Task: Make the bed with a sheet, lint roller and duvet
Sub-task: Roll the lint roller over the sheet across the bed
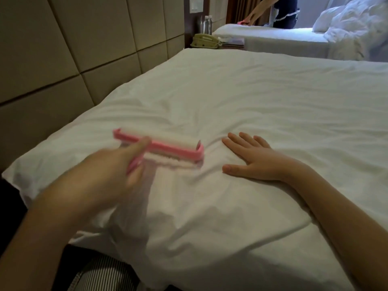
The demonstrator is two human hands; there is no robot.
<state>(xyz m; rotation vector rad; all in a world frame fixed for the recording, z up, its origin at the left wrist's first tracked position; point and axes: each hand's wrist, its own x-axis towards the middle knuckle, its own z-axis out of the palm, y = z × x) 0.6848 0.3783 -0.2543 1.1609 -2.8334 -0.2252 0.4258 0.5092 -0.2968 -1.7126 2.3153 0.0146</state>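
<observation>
A white sheet [252,106] covers the bed and shows soft wrinkles near its head end. My left hand [109,166] grips the pink handle of a lint roller [168,148], whose pink frame and white roll lie across the sheet; hand and roller are blurred. My right hand [254,158] rests flat on the sheet just right of the roller, fingers straight and spread. No duvet lies on this bed.
A padded beige headboard wall [63,49] runs along the left. A nightstand with a phone [206,40] and bottles [206,24] stands beyond the bed. A second bed [273,38] with a crumpled duvet [357,28] has another person [279,11] bending over it.
</observation>
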